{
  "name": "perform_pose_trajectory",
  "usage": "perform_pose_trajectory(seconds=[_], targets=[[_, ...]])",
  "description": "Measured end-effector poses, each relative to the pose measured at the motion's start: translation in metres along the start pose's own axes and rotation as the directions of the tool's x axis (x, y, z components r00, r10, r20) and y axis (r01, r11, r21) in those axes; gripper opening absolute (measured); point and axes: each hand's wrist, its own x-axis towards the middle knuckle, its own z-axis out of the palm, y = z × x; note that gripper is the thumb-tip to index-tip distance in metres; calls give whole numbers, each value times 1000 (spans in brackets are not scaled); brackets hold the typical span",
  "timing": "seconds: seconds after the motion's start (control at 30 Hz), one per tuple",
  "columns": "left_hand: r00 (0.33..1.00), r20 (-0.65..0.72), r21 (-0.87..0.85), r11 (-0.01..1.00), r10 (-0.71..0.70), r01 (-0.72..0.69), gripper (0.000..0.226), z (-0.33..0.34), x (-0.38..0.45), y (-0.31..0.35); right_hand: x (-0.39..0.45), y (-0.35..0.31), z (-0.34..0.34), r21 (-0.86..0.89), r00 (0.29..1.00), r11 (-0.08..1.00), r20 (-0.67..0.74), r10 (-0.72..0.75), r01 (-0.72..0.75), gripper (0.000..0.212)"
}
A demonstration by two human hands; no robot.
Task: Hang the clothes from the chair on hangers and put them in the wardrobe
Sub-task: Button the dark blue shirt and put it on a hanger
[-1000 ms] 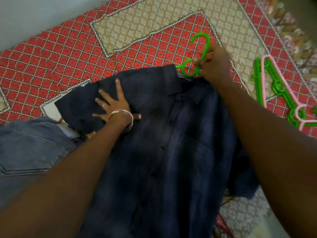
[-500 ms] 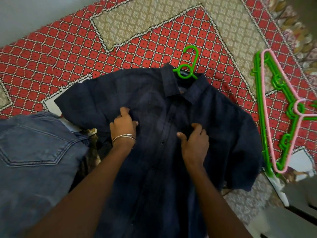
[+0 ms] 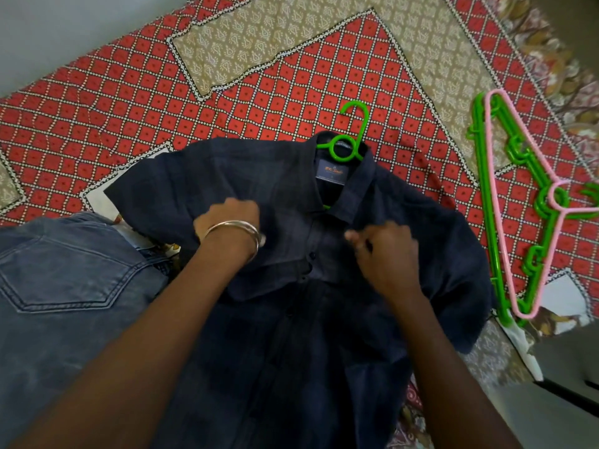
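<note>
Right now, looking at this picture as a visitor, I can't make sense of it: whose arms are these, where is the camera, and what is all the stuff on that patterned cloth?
No machine here: a person wears a camera on the head, looking down at their own arms. A dark navy button-up shirt lies on a red and beige patterned bedspread, with a green plastic hanger poking out at the collar. The left hand, with metal bangles on the wrist, and the right hand pinch the shirt front near the buttons. Grey-blue denim jeans lie on the left; spare green and pink hangers lie on the right.
</note>
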Motion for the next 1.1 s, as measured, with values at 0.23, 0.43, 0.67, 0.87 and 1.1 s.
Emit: perform_pose_trajectory(seconds=[0.23, 0.43, 0.67, 0.87, 1.1], targets=[[860, -418, -16, 944, 292, -328, 57, -22, 62, 35, 110, -13, -28, 426, 955, 901, -223, 196, -86, 36], [976, -142, -52, 984, 164, -172, 72, -22, 89, 21, 151, -30, -15, 636, 961, 721, 152, 231, -274, 52], [959, -280, -235, 967, 32, -101, 60, -14, 86, -7, 128, -24, -44, 835, 989, 536, 62, 138, -127, 14], [922, -366, -78, 992, -125, 104, 40, -13, 60, -38, 81, -6, -89, 766, 985, 643, -119, 128, 9, 14], [860, -510, 34, 999, -18, 41, 32, -92, -11, -59, 10, -27, -170, 434, 933, 897, -352, 79, 87, 24]])
